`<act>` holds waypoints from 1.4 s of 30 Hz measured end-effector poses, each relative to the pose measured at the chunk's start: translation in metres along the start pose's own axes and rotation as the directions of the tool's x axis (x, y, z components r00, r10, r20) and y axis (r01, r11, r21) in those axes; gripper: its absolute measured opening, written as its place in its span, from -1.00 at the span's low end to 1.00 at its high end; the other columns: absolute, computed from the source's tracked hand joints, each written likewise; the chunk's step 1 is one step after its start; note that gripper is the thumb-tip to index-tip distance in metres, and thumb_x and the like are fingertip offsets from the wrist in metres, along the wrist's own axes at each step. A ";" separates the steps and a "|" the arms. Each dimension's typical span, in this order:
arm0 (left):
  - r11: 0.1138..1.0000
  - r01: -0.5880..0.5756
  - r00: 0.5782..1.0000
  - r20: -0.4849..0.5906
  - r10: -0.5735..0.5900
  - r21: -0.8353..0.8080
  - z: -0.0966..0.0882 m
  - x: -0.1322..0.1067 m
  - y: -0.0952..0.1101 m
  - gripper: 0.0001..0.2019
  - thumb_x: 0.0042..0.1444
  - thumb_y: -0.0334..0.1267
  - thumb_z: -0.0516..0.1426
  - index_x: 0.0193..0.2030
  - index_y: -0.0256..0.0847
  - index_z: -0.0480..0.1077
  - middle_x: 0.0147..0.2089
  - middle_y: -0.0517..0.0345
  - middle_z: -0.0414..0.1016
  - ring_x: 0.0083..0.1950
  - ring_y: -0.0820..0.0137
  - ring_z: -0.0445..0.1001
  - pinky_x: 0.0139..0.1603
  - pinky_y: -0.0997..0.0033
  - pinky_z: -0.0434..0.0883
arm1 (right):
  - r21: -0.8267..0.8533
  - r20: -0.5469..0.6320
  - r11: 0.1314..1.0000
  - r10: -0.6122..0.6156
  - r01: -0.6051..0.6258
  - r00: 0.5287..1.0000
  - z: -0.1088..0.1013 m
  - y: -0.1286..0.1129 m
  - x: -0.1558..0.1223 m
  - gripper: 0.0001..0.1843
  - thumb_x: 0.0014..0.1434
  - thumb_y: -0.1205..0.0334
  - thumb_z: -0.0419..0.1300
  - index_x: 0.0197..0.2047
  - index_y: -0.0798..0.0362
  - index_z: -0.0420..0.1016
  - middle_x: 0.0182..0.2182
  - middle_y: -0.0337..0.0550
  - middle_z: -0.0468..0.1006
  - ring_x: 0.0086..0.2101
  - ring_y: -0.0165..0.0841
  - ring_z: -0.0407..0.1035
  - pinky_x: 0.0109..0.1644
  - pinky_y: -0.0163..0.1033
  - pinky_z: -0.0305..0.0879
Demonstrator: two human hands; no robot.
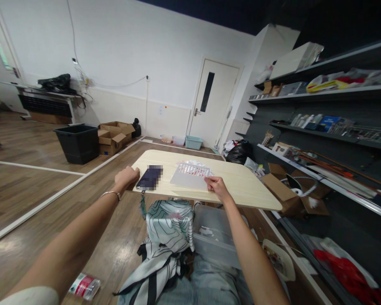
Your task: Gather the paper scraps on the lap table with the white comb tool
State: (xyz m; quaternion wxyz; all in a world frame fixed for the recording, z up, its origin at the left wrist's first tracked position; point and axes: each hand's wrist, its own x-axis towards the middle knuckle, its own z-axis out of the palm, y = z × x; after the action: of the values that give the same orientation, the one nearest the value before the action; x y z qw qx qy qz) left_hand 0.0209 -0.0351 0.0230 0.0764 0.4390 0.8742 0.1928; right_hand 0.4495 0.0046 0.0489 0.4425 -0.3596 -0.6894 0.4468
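My left hand (pixel 126 177) is closed at the left edge of the pale wooden table (pixel 241 178), its fingers curled against that edge. Just right of it lies a dark phone (pixel 147 178), partly blurred out, with a strap hanging over the near edge. My right hand (pixel 217 187) pinches the right side of a pale plastic sheet (pixel 187 180) on the tabletop. A row of slots with white and red bits runs along the sheet's far part. Behind it, small white pieces (pixel 195 162) stick out, too small to name.
On my lap sit a patterned bag (pixel 169 220) and a clear plastic bin (pixel 212 224), below the table's near edge. A bottle (pixel 85 286) lies on the floor at left. Shelves (pixel 336 95) and an open carton (pixel 282 186) stand right; a black bin (pixel 79 144) stands left.
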 end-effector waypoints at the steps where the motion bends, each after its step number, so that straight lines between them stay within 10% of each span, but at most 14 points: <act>1: 1.000 -0.001 1.000 -0.001 0.001 0.002 0.000 0.000 0.000 -0.32 0.29 0.08 -0.11 0.18 -0.49 0.49 0.10 -0.52 0.58 0.12 -0.18 0.58 0.03 0.03 0.46 | 0.020 -0.023 1.000 -0.003 0.003 1.000 0.000 0.000 0.000 -0.38 -0.07 -0.35 0.43 -0.63 0.03 0.38 -0.71 -0.32 0.26 -0.63 -0.48 0.08 -0.53 -0.29 -0.06; 17: 1.000 -0.016 1.000 0.005 0.016 0.015 0.002 0.002 -0.001 -0.34 0.29 0.04 -0.14 0.16 -0.46 0.51 0.08 -0.49 0.60 0.09 -0.17 0.60 -0.04 0.04 0.47 | 0.076 -0.175 0.996 -0.025 0.039 0.984 -0.003 0.004 0.005 -0.38 -0.11 -0.35 0.45 -0.65 0.02 0.36 -0.70 -0.30 0.28 -0.61 -0.47 0.11 -0.51 -0.29 0.00; 24: 1.000 -0.011 1.000 -0.004 0.011 0.015 0.004 0.005 -0.003 -0.33 0.29 0.06 -0.12 0.16 -0.46 0.51 0.07 -0.49 0.60 0.08 -0.17 0.60 -0.03 0.04 0.47 | -0.032 -0.005 0.999 0.006 -0.007 1.000 0.003 0.004 0.003 -0.37 -0.10 -0.35 0.44 -0.64 0.04 0.39 -0.71 -0.33 0.24 -0.61 -0.49 0.00 -0.52 -0.29 -0.11; 42: 1.000 0.003 1.000 0.008 -0.003 -0.001 0.001 0.002 0.000 -0.34 0.29 0.06 -0.12 0.16 -0.47 0.50 0.10 -0.50 0.59 0.10 -0.18 0.59 -0.01 0.03 0.47 | 0.090 -0.394 0.995 -0.012 0.052 0.919 -0.002 0.010 0.011 -0.47 -0.21 -0.24 0.48 -0.48 0.09 0.58 -0.64 -0.30 0.38 -0.59 -0.47 0.09 -0.51 -0.28 -0.02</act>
State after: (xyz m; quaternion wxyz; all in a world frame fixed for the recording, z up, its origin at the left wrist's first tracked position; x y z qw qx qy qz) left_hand 0.0197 -0.0332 0.0217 0.0806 0.4385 0.8744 0.1912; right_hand 0.4489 0.0187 0.0432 0.5962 -0.4082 -0.5696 0.3918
